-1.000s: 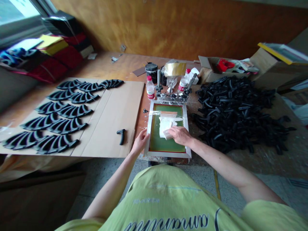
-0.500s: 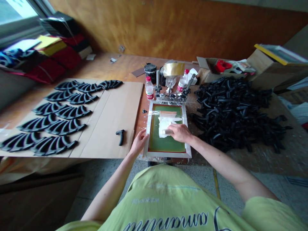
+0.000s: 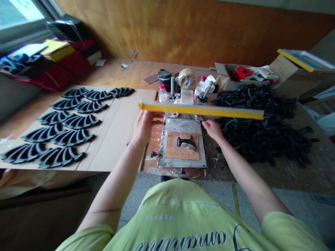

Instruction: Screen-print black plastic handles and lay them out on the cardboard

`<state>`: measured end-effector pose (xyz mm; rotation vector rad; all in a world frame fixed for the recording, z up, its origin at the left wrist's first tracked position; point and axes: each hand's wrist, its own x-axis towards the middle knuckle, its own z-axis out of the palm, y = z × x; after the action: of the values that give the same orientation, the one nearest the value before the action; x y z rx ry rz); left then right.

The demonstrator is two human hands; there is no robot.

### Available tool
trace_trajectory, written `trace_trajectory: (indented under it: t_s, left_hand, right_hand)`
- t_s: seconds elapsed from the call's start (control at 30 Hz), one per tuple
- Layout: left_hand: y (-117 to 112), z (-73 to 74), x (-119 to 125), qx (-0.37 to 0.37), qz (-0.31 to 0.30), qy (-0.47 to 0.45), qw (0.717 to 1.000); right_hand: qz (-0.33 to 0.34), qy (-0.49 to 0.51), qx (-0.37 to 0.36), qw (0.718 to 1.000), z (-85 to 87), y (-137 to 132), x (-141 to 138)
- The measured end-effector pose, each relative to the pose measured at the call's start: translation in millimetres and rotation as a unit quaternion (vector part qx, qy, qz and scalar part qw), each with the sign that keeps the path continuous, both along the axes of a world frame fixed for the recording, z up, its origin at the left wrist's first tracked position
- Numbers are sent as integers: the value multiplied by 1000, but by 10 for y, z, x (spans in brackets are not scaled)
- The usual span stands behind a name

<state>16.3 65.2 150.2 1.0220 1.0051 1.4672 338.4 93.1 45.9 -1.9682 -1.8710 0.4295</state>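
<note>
The screen printing frame [image 3: 201,111] is raised and seen edge-on, its long yellow edge towards me. My left hand [image 3: 142,126] is at the frame's left end, closed on it as far as I can see, with some fingers under the yellow edge. Below lies a grey metal base plate [image 3: 170,161] with a brown patch [image 3: 171,150] on it. One black curved plastic handle [image 3: 187,143] rests on that patch. Beside the plate's upper right edge, my right hand [image 3: 213,129] has its fingers drawn together; what they hold, if anything, is hidden.
Rows of black handles [image 3: 72,139] lie fanned out on cardboard [image 3: 119,129] to the left. A large heap of black handles [image 3: 256,136] is at right. Behind the frame stand a red-capped bottle [image 3: 162,93], a black tub [image 3: 164,78] and a tape roll [image 3: 187,77].
The screen frame has swung up off the base plate, uncovering the handle there. My right hand has left the white squeegee and moved right. The single handle on the cardboard is now mostly hidden.
</note>
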Motion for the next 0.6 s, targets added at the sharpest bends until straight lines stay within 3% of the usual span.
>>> trace_trajectory:
  t_s: [0.1,0.17,0.2,0.27,0.33,0.4,0.47,0.53,0.6]
  left_hand:
    - [204,157,61,12,-3,1,1000]
    - [148,84,107,8,27,-4,1000]
    - [54,-13,141,-8,37,-3,999]
    - [-238,-292,243,-89,-6,13,996]
    - [-595,-610,379,-234,-159,47,958]
    - [-904,-877,502,-312,-209,32,926]
    - [-1083,-1054,537,-340,-183,-11,922]
    - [-1109,-1167,404,-353,-123,-30,927]
    - [-1018,-1279,73,-361,-59,7,931]
  right_hand:
    - [123,-63,-38,990,-317,-330,-349]
    - [155,-127,-45,979,-399,-477,-575]
    - [149,-146,-56,976,-400,-525,-666]
    - [115,-146,-84,979,-353,-602,-818]
    - [81,-116,-81,987,-283,-710,-973]
    - [102,-86,-30,991,-233,-870,-1156]
    - [192,-59,31,979,-209,-1035,-1315]
    - [284,-35,57,956,-196,-1127,-1340]
    - [286,-48,18,957,-173,-1100,-1137]
